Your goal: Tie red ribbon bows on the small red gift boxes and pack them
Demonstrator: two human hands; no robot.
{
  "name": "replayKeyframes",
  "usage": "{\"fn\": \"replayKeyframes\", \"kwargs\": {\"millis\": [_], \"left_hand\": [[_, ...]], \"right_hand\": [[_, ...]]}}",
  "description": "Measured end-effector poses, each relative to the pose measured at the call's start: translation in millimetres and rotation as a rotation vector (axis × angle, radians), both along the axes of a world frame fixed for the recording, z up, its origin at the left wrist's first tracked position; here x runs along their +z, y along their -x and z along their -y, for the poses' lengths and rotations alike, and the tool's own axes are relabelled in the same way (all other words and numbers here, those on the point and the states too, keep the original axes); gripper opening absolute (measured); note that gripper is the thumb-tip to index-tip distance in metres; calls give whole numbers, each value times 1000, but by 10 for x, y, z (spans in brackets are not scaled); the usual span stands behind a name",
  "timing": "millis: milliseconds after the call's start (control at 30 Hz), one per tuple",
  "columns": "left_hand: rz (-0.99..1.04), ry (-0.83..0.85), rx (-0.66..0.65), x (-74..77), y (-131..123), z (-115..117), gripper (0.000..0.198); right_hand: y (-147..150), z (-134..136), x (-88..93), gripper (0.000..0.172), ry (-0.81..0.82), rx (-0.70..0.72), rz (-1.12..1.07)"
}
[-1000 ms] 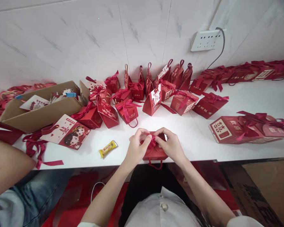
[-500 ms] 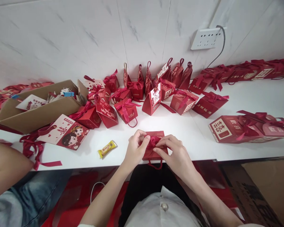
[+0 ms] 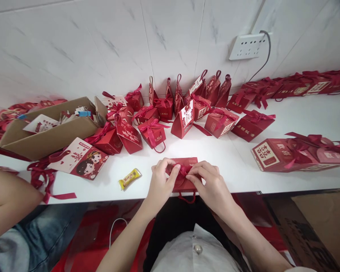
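A small red gift box (image 3: 184, 185) with a cord handle lies at the table's front edge, right before me. A red ribbon bow (image 3: 183, 170) sits on top of it. From the left, my left hand (image 3: 164, 177) pinches the ribbon between thumb and fingers. On the other side my right hand (image 3: 205, 175) has its thumb and fingertips closed on the ribbon near the knot. Part of the box is hidden under both hands. To the left of my left hand lies a yellow wrapped candy (image 3: 129, 178).
Several ribboned red boxes (image 3: 152, 132) stand along the back. An open cardboard box (image 3: 45, 138) with cards is at left, a card with cartoon figures (image 3: 82, 158) before it. Another person's arm (image 3: 11, 196) rests at far left. A long red box (image 3: 300, 153) lies at right.
My hands stay at the bow, with only slight finger movement. The whole view has shifted a little; the boxes on the table stay in place.
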State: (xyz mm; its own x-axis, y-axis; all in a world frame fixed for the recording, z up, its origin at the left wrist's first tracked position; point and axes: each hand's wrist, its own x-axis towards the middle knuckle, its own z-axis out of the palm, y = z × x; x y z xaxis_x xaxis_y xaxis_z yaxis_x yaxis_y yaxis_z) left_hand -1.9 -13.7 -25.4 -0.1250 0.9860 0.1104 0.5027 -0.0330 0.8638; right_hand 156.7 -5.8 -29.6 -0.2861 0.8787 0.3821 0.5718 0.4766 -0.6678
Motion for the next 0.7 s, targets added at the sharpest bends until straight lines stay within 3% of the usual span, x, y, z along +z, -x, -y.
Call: {"fn": "replayKeyframes", "kwargs": {"millis": [233, 467, 700], "left_hand": [[241, 269, -56, 158, -44, 153, 21], [214, 105, -55, 105, -16, 123, 16], [174, -16, -75, -40, 89, 151, 12]], "right_hand": [[-125, -48, 140, 12, 164, 72, 30], [-163, -41, 219, 13, 216, 95, 4], [-288, -103, 229, 13, 332, 110, 40]]}}
